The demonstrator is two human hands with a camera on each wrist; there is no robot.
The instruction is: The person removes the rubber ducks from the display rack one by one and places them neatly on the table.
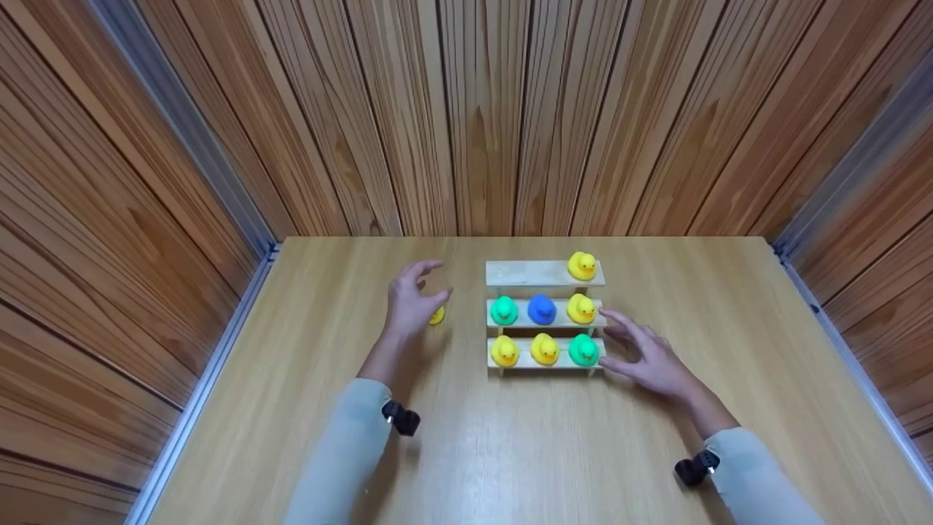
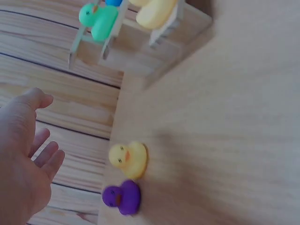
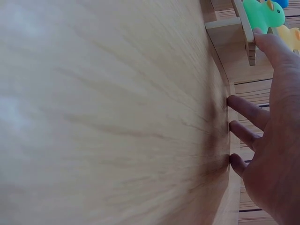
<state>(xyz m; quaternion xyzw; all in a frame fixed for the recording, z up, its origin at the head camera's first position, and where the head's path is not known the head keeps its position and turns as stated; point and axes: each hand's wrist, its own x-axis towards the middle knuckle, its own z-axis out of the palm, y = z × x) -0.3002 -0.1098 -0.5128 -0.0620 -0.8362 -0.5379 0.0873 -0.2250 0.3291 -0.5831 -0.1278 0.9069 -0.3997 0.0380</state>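
A three-tier wooden stand [image 1: 526,274] carries rubber ducks. On its top tier a yellow duck [image 1: 582,266] sits at the right. The middle tier bears a green duck [image 1: 504,310], a blue duck [image 1: 541,310] and a yellow duck [image 1: 581,309]. Two yellow ducks and a green duck [image 1: 583,351] line the bottom tier. Left of the stand, my left hand [image 1: 410,302] hovers with fingers spread, holding nothing. Near it on the table are a yellow duck [image 2: 133,159] and a purple duck [image 2: 126,197]; the hand hides the purple one in the head view. My right hand [image 1: 649,357] rests its thumb against the stand's right end.
The stand is on a light wooden table [image 1: 466,452]. Wood-plank walls [image 1: 481,117] rise behind and at both sides, with metal rails [image 1: 197,408] along the table's side edges.
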